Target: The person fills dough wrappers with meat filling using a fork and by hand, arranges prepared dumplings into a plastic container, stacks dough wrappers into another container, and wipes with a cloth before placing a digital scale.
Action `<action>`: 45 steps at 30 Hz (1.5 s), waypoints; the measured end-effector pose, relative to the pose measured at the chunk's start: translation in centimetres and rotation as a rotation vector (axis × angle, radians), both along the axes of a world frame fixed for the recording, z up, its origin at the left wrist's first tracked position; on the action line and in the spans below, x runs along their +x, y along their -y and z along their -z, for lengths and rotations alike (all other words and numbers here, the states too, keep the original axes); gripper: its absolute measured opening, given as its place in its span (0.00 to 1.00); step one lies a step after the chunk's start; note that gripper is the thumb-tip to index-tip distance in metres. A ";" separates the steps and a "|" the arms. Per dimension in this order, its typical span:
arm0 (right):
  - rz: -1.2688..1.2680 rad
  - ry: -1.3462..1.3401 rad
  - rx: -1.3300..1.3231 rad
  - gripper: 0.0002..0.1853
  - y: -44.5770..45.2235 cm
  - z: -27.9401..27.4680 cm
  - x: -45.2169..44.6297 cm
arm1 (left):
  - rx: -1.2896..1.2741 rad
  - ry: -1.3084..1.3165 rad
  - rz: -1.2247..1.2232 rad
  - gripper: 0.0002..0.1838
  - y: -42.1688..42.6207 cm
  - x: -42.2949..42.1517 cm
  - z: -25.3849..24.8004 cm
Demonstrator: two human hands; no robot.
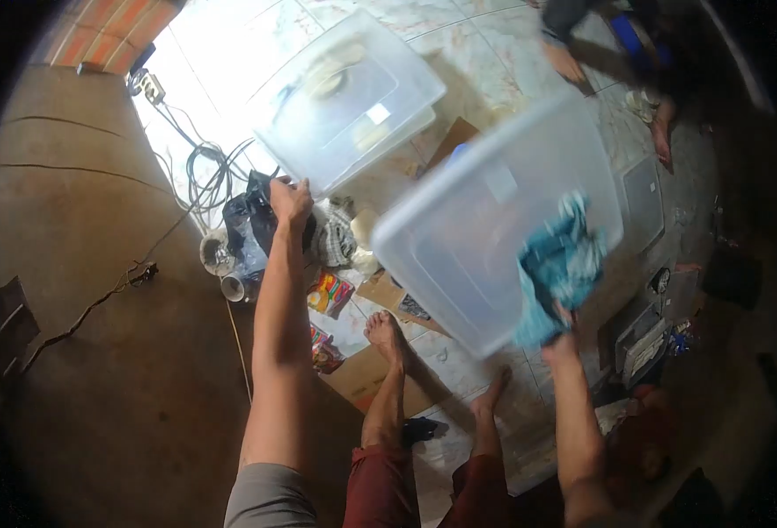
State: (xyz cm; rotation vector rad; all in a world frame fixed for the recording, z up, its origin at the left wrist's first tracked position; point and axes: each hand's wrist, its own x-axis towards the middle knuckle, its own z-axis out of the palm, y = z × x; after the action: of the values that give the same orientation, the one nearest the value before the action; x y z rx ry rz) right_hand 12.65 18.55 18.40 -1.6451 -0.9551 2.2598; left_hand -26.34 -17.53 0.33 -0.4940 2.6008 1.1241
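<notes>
My left hand (291, 201) is closed at the near corner of a translucent plastic bin (388, 79), just above a black plastic bag (252, 211). On the right, my right hand (562, 341) grips a teal cloth (560, 260), its fingers partly hidden by the fabric. The cloth lies against the side of a second translucent bin (459, 238), which is tilted and slightly blurred. A pale label shows on each bin.
Coiled cables (208, 172) lie at the upper left beside a brown surface (98, 264). Colourful packets (329, 294) and cardboard (366, 374) surround my feet. Another person's bare feet (564, 63) are at the upper right. A flat lid (642, 202) lies at the right.
</notes>
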 end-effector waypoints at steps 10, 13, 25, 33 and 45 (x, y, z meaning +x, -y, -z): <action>-0.361 0.164 0.310 0.18 15.0 12.7 -31.4 | 0.511 0.137 -0.098 0.15 5.4 1.2 1.4; -0.207 0.226 0.317 0.22 20.0 12.3 -35.9 | 0.717 0.200 -0.253 0.14 5.9 1.9 0.6; -0.776 0.384 0.275 0.24 19.8 8.4 -37.4 | 0.240 -0.019 0.125 0.23 4.9 0.0 -3.7; -0.833 0.007 0.991 0.13 23.2 13.9 -23.7 | 0.039 -0.135 0.210 0.24 7.3 0.2 -0.6; -0.855 0.415 0.319 0.21 24.2 3.6 -5.8 | 0.852 0.814 0.057 0.41 -2.6 29.7 -17.5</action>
State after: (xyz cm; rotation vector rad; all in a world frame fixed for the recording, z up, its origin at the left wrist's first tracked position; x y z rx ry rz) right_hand 6.83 -5.69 14.82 -1.7914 -2.3492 1.9921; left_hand 3.32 -14.95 17.79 -0.5081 1.2946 1.4617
